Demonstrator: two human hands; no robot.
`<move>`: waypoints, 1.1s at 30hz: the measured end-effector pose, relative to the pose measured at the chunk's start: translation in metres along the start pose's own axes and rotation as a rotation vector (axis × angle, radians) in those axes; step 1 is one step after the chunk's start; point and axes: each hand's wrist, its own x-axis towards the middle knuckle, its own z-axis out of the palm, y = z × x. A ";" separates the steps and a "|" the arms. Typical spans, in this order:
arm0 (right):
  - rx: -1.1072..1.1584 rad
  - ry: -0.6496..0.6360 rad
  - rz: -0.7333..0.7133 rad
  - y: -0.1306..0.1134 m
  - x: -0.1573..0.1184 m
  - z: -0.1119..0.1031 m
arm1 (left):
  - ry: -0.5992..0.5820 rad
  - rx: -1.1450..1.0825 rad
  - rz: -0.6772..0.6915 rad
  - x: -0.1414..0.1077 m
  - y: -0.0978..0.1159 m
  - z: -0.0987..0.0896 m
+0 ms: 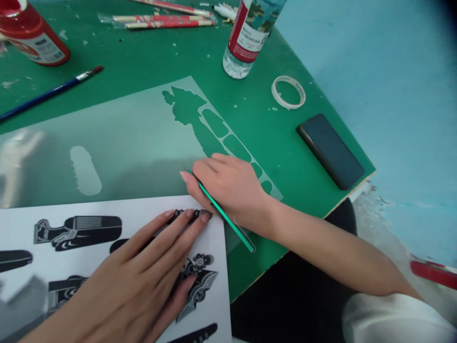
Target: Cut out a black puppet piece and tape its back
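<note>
My left hand lies flat, fingers stretched out together, on a white sheet of paper printed with black-and-grey ornamental figures. Its fingertips partly cover one dark printed shape. In my right hand is a slim green craft knife, its handle end sticking out toward me; the working tip is hidden by the fingers. That hand rests on a translucent plastic sheet just beyond the paper. Through cut-out openings along the sheet's right side, among them a figure-like opening, the green table shows.
On the green table stand a red paint bottle and a water bottle. A paintbrush, wrapped chopsticks, a tape roll and a phone lie around the sheet. A blue wall is at right.
</note>
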 end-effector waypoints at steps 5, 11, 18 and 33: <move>-0.013 0.018 0.001 -0.001 -0.001 0.000 | 0.036 -0.016 -0.028 -0.002 0.001 0.000; -0.001 -0.020 -0.009 -0.002 0.000 -0.002 | 0.038 -0.040 -0.050 -0.001 0.002 0.004; 0.351 0.010 -0.060 0.005 -0.015 -0.029 | 0.040 -0.040 -0.029 -0.003 0.000 0.002; 0.224 -0.183 -0.258 0.005 -0.053 -0.042 | 0.025 0.050 -0.013 0.000 -0.002 0.015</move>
